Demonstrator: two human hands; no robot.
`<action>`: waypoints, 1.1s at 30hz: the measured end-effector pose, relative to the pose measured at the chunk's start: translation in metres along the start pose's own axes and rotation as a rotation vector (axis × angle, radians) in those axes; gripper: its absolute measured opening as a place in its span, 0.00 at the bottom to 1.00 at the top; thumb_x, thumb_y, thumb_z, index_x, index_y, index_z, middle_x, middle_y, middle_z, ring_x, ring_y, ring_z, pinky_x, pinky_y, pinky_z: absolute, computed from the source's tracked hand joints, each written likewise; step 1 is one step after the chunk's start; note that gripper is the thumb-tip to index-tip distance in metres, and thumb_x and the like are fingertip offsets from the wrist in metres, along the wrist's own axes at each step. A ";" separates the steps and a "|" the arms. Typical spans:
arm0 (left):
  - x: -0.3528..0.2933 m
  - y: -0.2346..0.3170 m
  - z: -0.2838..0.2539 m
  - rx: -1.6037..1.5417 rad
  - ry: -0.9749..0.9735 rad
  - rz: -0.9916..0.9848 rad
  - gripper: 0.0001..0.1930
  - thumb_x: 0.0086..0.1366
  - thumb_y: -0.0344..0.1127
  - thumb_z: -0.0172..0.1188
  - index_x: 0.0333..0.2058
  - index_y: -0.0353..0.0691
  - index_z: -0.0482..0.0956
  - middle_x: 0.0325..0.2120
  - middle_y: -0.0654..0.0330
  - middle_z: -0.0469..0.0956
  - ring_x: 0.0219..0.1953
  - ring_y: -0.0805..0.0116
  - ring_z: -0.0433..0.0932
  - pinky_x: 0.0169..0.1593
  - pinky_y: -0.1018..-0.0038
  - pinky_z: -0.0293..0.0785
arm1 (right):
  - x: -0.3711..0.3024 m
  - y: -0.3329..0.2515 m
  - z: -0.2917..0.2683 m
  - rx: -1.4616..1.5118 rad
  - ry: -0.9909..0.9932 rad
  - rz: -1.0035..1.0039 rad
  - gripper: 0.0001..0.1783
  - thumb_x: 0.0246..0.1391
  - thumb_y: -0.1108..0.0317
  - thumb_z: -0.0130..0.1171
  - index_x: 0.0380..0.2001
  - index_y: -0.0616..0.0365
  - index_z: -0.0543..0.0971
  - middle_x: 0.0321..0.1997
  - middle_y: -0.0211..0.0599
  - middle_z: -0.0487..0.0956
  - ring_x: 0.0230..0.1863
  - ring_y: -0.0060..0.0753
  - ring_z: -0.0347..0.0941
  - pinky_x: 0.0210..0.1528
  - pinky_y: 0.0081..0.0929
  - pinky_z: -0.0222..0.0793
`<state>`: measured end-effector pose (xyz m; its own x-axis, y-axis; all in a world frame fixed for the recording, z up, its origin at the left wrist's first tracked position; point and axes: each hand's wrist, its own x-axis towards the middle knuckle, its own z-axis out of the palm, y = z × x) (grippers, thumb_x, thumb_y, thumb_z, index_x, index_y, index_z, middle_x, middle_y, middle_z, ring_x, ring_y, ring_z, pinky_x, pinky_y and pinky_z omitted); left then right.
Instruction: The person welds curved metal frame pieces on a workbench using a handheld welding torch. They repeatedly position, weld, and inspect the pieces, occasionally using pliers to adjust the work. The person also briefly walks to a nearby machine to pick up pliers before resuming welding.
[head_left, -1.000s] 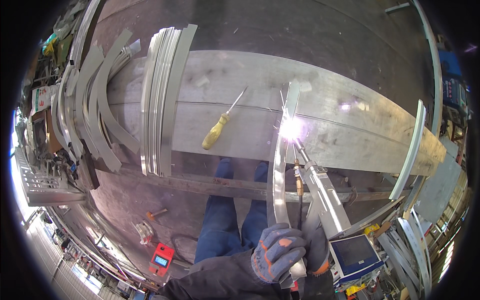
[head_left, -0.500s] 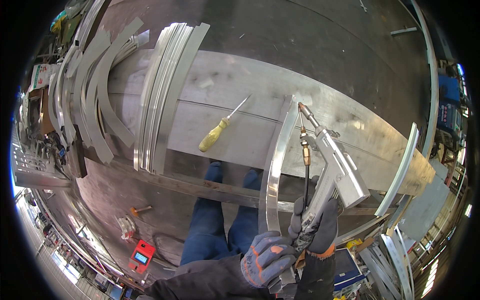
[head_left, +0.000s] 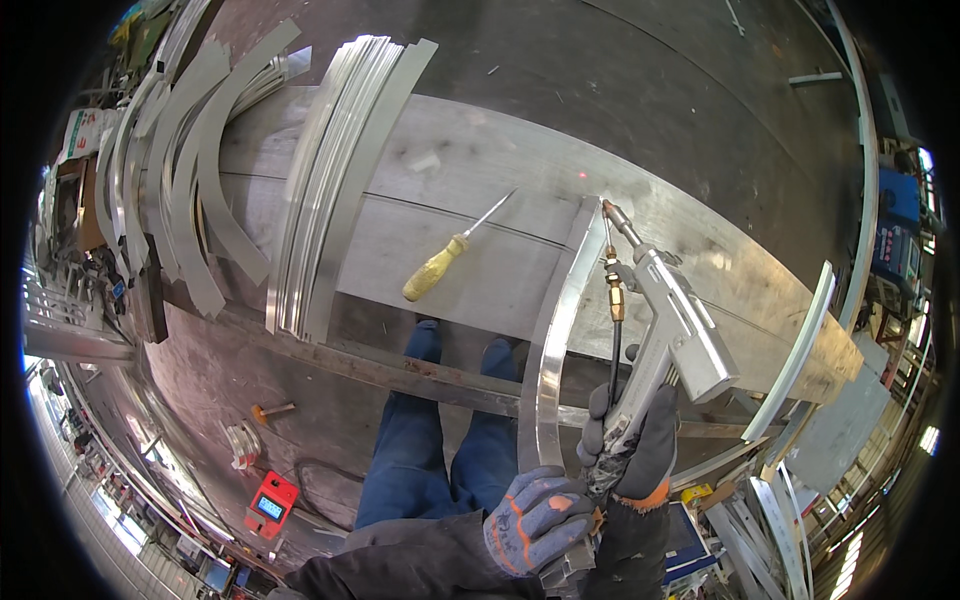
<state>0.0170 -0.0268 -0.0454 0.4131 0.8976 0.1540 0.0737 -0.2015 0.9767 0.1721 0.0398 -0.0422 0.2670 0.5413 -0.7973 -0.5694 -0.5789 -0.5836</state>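
My right hand (head_left: 645,450), in a dark grey glove, is wrapped round the handle of a silver handheld laser welding gun (head_left: 690,335). A black wire-feed hose with a brass fitting (head_left: 616,300) runs beside its nozzle. The copper tip stands close to the far end of a curved, shiny metal strip (head_left: 550,375); I cannot tell if they touch. My left hand (head_left: 538,520), in a blue-grey glove with orange marks, is closed round the strip's near end. A small red light spot (head_left: 583,175) shows on the metal plate (head_left: 480,140) just beyond the strip's end.
A yellow-handled screwdriver (head_left: 437,270) lies on the plate. To its left is a stack of long metal strips (head_left: 335,190), then several curved ones (head_left: 215,190). Another curved strip (head_left: 795,355) rests at the right. On the floor are a hammer (head_left: 272,411) and a red meter (head_left: 271,503).
The red spot now shows on the plate, where none was visible before. My view has shifted slightly. Both hands keep their hold, and the gun's tip stays by the strip's end.
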 end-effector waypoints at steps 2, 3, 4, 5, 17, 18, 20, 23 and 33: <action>0.001 0.000 -0.001 0.007 0.001 0.002 0.24 0.47 0.31 0.67 0.46 0.39 0.79 0.48 0.52 0.79 0.50 0.49 0.79 0.55 0.49 0.75 | 0.002 -0.001 -0.004 -0.049 -0.065 0.012 0.38 0.69 0.31 0.42 0.41 0.62 0.76 0.19 0.36 0.75 0.17 0.29 0.72 0.19 0.24 0.69; 0.001 0.001 -0.001 0.008 -0.004 -0.002 0.24 0.46 0.31 0.67 0.46 0.39 0.79 0.48 0.53 0.79 0.50 0.49 0.79 0.55 0.49 0.75 | 0.003 -0.002 -0.006 -0.069 -0.088 0.015 0.38 0.69 0.31 0.42 0.40 0.62 0.76 0.18 0.37 0.75 0.17 0.29 0.73 0.19 0.24 0.69; 0.001 0.001 -0.001 0.009 -0.009 -0.006 0.24 0.46 0.31 0.67 0.46 0.40 0.79 0.48 0.53 0.80 0.50 0.49 0.80 0.55 0.49 0.75 | 0.003 -0.001 -0.007 -0.079 -0.095 0.013 0.38 0.69 0.31 0.42 0.40 0.62 0.76 0.19 0.37 0.75 0.17 0.29 0.73 0.19 0.24 0.69; 0.001 0.001 -0.002 0.007 -0.011 -0.007 0.24 0.46 0.31 0.67 0.46 0.40 0.79 0.48 0.53 0.80 0.50 0.49 0.80 0.55 0.49 0.75 | 0.003 -0.001 -0.007 -0.082 -0.095 0.011 0.38 0.69 0.31 0.42 0.40 0.62 0.76 0.19 0.37 0.75 0.17 0.29 0.73 0.19 0.24 0.68; 0.006 0.000 -0.001 0.014 0.014 0.007 0.25 0.42 0.35 0.67 0.44 0.40 0.81 0.45 0.57 0.80 0.51 0.53 0.79 0.55 0.53 0.75 | 0.002 0.001 -0.003 -0.071 -0.055 0.007 0.39 0.67 0.30 0.45 0.40 0.62 0.76 0.18 0.35 0.73 0.16 0.28 0.71 0.16 0.25 0.66; 0.006 0.000 -0.001 0.015 0.010 0.005 0.25 0.42 0.35 0.66 0.44 0.40 0.80 0.45 0.57 0.80 0.51 0.53 0.79 0.55 0.53 0.75 | 0.001 0.001 -0.004 -0.065 -0.062 0.001 0.37 0.68 0.31 0.45 0.45 0.60 0.74 0.21 0.35 0.74 0.17 0.27 0.71 0.17 0.25 0.67; 0.006 0.001 -0.002 0.012 0.006 0.005 0.26 0.42 0.35 0.66 0.44 0.40 0.80 0.46 0.57 0.79 0.51 0.52 0.79 0.56 0.52 0.75 | -0.001 0.002 -0.005 -0.036 -0.089 -0.003 0.34 0.70 0.34 0.45 0.59 0.54 0.68 0.30 0.36 0.76 0.19 0.26 0.71 0.18 0.25 0.68; 0.007 0.001 -0.003 -0.002 0.012 0.006 0.27 0.41 0.36 0.66 0.45 0.40 0.80 0.46 0.56 0.79 0.51 0.52 0.79 0.56 0.52 0.74 | -0.005 0.001 -0.007 -0.021 -0.103 0.014 0.35 0.72 0.36 0.44 0.68 0.49 0.65 0.36 0.37 0.77 0.22 0.25 0.72 0.20 0.25 0.69; 0.010 0.002 -0.003 0.013 0.024 -0.002 0.26 0.43 0.35 0.66 0.46 0.39 0.82 0.45 0.58 0.79 0.51 0.54 0.79 0.56 0.54 0.75 | -0.014 0.002 -0.007 0.035 -0.048 0.060 0.37 0.72 0.39 0.47 0.70 0.55 0.62 0.37 0.35 0.77 0.24 0.26 0.74 0.20 0.26 0.70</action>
<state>0.0188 -0.0171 -0.0415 0.3913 0.9069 0.1561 0.0862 -0.2050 0.9750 0.1723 0.0266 -0.0332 0.1944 0.5358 -0.8216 -0.6101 -0.5898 -0.5290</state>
